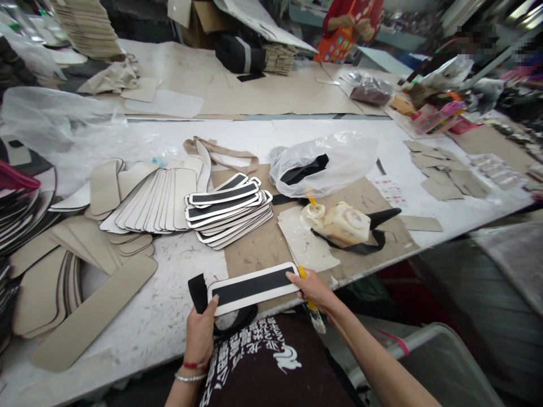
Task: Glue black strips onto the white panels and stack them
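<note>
Above my lap, both hands hold a long white panel with rounded ends and a black strip [254, 289] along its middle. My left hand [200, 334] is closed on its left end, thumb on top, with a length of black strap [197, 291] sticking up beside the thumb. The right hand [314, 289] pinches the other end. It also grips a yellow-handled brush [302, 272], whose pale, crusted bristles point down below the hand. Just beyond lies a pile of similar black-and-white panels [229, 212]. A glue-stained plastic container [345, 223] stands to the right.
Fanned white pieces [156, 198] and beige panels [95, 311] cover the left of the table. A clear plastic bag [339, 164] with black material lies behind the container. Beige scraps [445, 169] lie at right. Another person in red [352, 25] stands across the table.
</note>
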A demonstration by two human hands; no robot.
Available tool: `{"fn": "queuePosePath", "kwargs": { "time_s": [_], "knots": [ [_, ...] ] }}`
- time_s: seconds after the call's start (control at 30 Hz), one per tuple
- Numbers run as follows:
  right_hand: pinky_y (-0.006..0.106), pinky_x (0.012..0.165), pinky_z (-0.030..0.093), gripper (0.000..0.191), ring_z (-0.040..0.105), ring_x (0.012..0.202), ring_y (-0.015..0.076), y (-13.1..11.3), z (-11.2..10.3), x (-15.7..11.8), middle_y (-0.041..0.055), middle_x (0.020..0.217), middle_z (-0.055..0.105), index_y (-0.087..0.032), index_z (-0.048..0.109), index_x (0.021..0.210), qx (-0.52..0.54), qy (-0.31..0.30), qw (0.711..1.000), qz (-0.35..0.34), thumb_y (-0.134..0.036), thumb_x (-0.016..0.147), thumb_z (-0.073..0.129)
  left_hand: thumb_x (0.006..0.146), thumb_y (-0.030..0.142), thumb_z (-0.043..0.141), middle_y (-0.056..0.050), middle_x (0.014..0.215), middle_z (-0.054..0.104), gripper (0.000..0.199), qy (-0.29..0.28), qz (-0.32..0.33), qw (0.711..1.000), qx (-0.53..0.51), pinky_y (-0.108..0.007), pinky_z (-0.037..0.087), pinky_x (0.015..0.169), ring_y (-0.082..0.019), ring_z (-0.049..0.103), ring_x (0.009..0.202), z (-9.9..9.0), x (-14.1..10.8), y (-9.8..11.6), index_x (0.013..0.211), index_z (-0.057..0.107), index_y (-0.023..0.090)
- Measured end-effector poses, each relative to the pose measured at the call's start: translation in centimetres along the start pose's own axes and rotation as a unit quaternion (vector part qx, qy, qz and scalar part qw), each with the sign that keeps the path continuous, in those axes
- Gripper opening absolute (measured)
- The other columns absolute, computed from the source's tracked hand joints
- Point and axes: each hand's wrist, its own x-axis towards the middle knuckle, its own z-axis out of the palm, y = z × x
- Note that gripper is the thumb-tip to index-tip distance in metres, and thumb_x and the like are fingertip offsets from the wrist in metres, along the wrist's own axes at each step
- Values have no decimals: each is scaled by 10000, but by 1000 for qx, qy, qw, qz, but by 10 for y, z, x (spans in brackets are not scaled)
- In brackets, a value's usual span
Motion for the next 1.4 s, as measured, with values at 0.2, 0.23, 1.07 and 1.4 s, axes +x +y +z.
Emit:
{"fn": "queuePosePath", "kwargs": {
  "time_s": [0.2,0.23,1.07,1.4],
  "knots": [
    [175,339,214,334,276,351,31,3,1,4,-91,443,371,-176,430,630,28,-8,999,-23,-465,622,597,626,253,664,-51,733,667,337,-4,-9,1000,-7,-266,501,567,-162,617,599,-1,3,-5,926,594,117],
    [176,342,208,334,272,357,32,4,1,4,-91,449,373,-175,437,643,32,-8,999,-22,-466,619,601,622,252,666,-51,737,667,340,-2,-8,1000,-9,-267,502,567,-161,617,595,-1,3,-5,926,594,117],
    [237,744,390,214,533,851,160,24,14,43,51,928,577,-214,565,1002,-481,188,829,-217,-242,830,442,579,466,631,-36,606,608,489,52,49,987,146,-280,417,534,-157,525,528,4,24,-16,886,617,86],
    [224,677,357,98,526,807,150,9,12,49,27,875,570,-212,535,845,-510,159,827,-175,-247,819,447,585,431,616,-56,638,634,450,69,73,981,166,-323,436,644,-216,581,659,4,26,-19,882,627,94]
  ]
}}
